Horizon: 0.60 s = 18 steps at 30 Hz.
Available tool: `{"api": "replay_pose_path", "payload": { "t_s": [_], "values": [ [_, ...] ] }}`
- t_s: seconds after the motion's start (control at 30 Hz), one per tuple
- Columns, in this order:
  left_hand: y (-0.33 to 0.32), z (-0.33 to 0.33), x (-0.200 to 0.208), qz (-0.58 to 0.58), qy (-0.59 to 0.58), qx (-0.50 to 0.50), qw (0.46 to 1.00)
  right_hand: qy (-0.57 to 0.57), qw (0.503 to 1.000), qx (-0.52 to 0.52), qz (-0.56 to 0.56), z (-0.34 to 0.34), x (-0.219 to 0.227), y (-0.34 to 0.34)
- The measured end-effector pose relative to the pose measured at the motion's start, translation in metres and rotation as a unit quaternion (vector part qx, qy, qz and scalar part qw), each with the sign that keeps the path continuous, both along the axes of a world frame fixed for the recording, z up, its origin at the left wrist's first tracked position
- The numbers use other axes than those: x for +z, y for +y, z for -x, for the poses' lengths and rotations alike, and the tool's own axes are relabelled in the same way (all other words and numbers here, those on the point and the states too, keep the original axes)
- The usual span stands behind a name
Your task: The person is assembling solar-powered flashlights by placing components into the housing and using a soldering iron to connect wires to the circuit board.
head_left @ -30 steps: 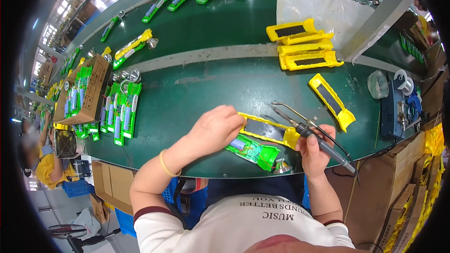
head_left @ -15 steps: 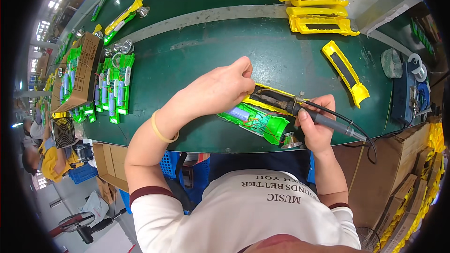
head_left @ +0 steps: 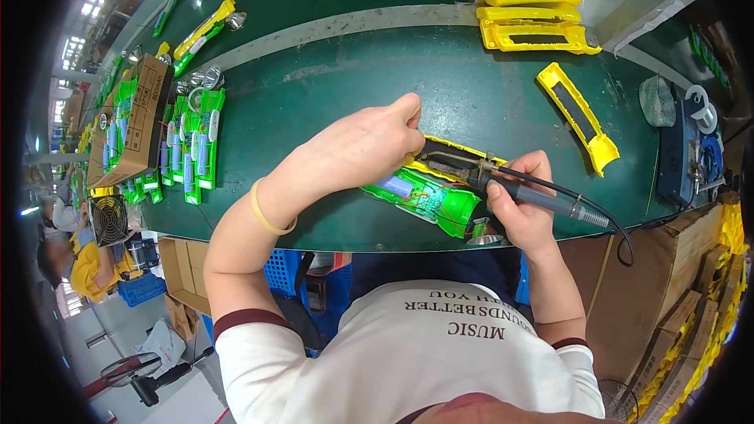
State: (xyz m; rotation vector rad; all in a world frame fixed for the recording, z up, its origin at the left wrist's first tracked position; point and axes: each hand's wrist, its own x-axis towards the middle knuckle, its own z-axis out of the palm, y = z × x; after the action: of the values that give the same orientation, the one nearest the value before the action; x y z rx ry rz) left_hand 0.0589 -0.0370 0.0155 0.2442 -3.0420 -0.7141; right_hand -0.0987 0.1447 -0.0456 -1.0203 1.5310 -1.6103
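Note:
My right hand (head_left: 522, 208) is wrapped round the grey handle of a soldering iron (head_left: 546, 198), whose metal front end points left over a yellow half shell (head_left: 454, 144) with a dark inside. My left hand (head_left: 385, 137) is closed in a pinch at the left end of that shell; whatever it grips is hidden behind the fingers. Just nearer to me lies a green half shell (head_left: 459, 210) with a blue cylindrical battery (head_left: 394, 187), a small circuit board and thin red wires. A silvery lamp reflector (head_left: 484, 233) sits at its right end, by the table edge.
A single yellow shell (head_left: 577, 118) lies to the right, and several more are piled (head_left: 538, 38) at the back. Green shells with batteries (head_left: 190, 145) stand left, beside a cardboard box (head_left: 145, 114). A blue soldering station (head_left: 682, 153) with a wire spool (head_left: 701, 110) is far right.
The soldering iron and my right hand have shifted slightly left along the yellow shell. My left hand has hardly moved and stays pinched.

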Motion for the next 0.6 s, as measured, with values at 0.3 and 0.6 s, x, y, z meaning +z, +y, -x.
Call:
{"api": "replay_pose_path", "payload": {
  "t_s": [0.3,0.6],
  "values": [
    [0.0,-0.001,-0.006,0.016,0.001,-0.002,1.0,-0.084,0.988,-0.073,0.108,0.007,0.003,0.021],
    [-0.001,0.004,0.004,0.036,0.006,-0.017,0.999,0.02,0.937,-0.305,0.171,0.079,-0.003,0.058]
  ]
}}
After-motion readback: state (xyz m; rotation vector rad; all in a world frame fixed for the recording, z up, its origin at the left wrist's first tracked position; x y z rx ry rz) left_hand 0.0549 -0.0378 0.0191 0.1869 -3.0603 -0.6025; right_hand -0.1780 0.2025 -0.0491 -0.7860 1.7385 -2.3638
